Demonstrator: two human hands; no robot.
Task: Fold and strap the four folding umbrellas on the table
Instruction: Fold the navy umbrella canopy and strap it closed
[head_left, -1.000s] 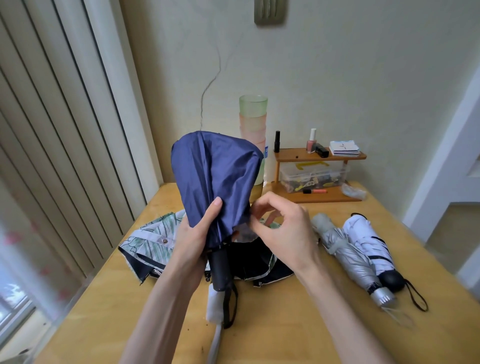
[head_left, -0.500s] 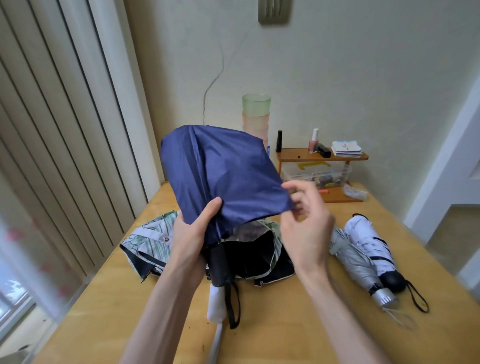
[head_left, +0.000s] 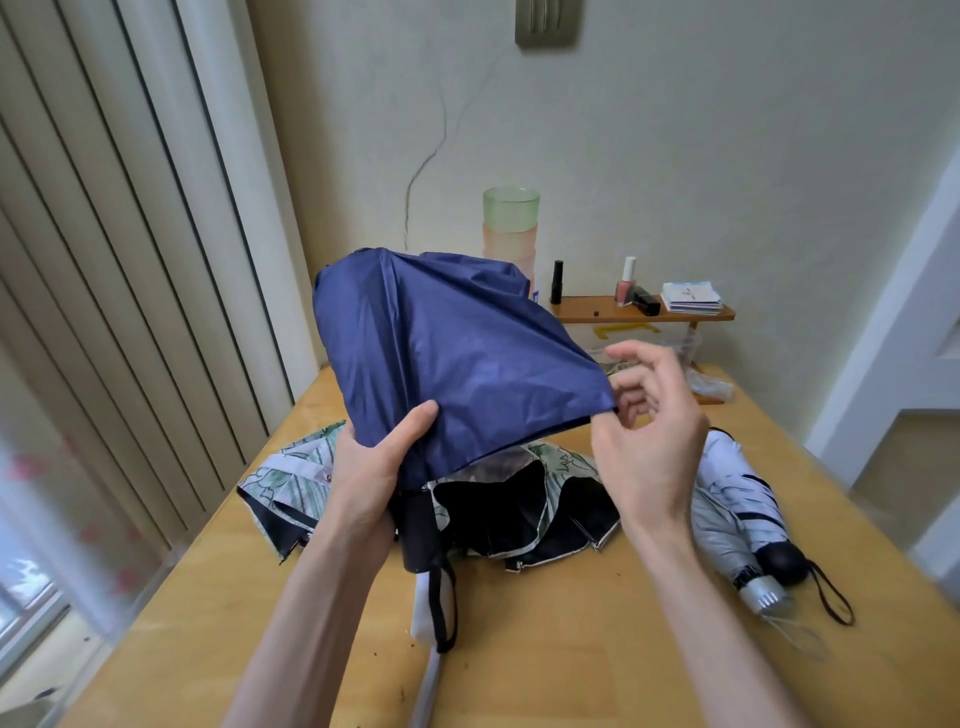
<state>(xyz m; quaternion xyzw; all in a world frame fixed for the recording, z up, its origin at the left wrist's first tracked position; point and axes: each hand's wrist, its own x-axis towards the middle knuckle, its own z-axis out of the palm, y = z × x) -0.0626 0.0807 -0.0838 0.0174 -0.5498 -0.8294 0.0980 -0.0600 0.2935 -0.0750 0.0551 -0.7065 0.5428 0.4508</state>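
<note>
While the blue umbrella (head_left: 447, 358) is gripped above its handle by the left hand (head_left: 369, 467), its cloth edge is pinched by the right hand (head_left: 649, 436).

Soft daylight, seemingly from the left; blurred, warped edges.

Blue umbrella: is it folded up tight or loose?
Loose. The blue umbrella has puffed-out, unwrapped cloth and no strap around it. The left hand holds it above the handle; the right hand pinches its edge.
</note>
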